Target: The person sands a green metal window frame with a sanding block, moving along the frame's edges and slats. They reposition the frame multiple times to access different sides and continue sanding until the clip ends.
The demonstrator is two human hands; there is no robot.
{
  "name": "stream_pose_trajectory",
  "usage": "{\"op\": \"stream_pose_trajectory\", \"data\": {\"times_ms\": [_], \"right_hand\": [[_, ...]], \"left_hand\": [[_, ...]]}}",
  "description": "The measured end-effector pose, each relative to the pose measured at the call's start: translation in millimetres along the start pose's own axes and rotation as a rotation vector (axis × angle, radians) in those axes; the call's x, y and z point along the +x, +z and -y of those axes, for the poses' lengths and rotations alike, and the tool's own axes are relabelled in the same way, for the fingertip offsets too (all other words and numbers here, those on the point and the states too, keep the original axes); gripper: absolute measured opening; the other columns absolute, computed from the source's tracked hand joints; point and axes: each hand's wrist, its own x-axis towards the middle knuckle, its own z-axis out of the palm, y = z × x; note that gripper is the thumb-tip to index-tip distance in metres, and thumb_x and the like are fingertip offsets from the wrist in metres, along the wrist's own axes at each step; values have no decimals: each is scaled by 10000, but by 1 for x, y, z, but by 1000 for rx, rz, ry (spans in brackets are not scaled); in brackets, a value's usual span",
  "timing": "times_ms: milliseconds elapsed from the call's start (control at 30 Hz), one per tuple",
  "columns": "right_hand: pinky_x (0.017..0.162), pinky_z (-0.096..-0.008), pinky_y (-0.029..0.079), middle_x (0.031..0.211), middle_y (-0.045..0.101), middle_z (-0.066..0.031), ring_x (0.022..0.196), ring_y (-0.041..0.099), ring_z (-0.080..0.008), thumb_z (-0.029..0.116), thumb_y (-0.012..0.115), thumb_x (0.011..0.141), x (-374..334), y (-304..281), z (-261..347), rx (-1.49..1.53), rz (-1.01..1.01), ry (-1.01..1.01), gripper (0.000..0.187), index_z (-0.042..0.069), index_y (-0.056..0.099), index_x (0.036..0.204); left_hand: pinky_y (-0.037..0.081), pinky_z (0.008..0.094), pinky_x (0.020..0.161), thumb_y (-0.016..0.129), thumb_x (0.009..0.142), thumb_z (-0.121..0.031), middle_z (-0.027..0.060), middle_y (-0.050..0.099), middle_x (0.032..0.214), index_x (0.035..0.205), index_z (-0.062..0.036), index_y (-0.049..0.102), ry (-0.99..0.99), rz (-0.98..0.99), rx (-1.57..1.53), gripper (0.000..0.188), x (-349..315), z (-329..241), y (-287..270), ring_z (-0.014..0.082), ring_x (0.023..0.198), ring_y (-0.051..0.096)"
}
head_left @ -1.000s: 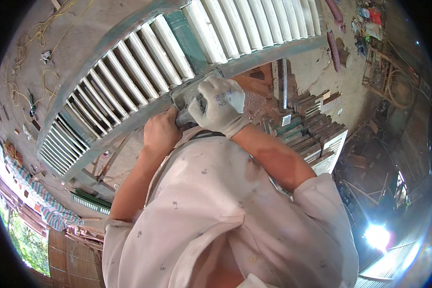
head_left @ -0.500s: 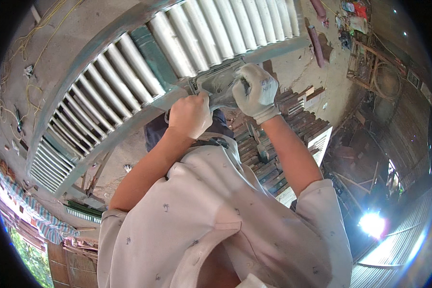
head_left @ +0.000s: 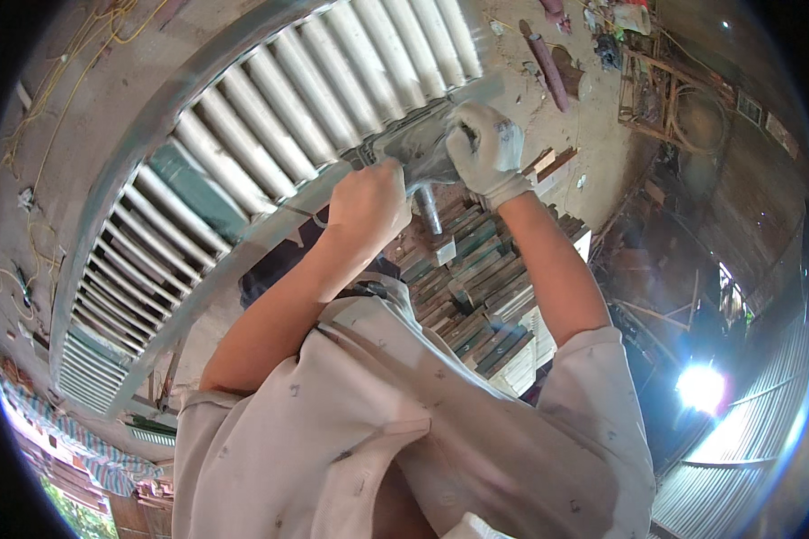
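Observation:
My bare left hand (head_left: 366, 202) is closed at the near end of a grey hand-held power tool (head_left: 420, 148). My right hand (head_left: 489, 154), in a pale work glove, wraps round the tool's other end. A short metal pipe (head_left: 430, 210) sticks out from the tool toward me. The tool rests along the near edge of a long louvered shutter (head_left: 193, 191), close to its right end. Whitish slats fill the shutter's grey-green frame. My hands hide much of the tool, so its exact kind cannot be made out.
Stacked wooden strips (head_left: 476, 269) lie below the tool on the right. A dark red roll (head_left: 546, 67) and a wooden frame (head_left: 652, 99) are on the floor beyond. Yellow cords (head_left: 54, 117) trail at the left. A bright light (head_left: 701, 389) shines at the lower right.
Both hands and the tool have moved rightward along the shutter's edge, away from its green cross rail. The view has shifted too, and the pipe and more of the wooden strips now show.

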Motion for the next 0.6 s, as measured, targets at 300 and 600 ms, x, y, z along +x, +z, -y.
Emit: {"op": "stream_pose_trajectory", "data": {"times_ms": [300, 600], "right_hand": [[884, -466, 567, 1035, 730, -173, 980, 716, -396, 205, 673, 913, 21, -60, -127, -138, -39, -54, 168, 74, 732, 999], [988, -456, 528, 1117, 721, -190, 1069, 690, -365, 221, 646, 991, 0, -63, -166, 63, 38, -62, 245, 13, 722, 1094]], "left_hand": [[616, 552, 742, 727, 943, -205, 284, 749, 868, 992, 28, 673, 105, -16, -107, 245, 96, -75, 30, 463, 842, 765], [614, 564, 742, 682, 921, -112, 279, 750, 900, 1025, 43, 657, 167, -35, -139, 188, 94, -76, 43, 469, 848, 764]]}}
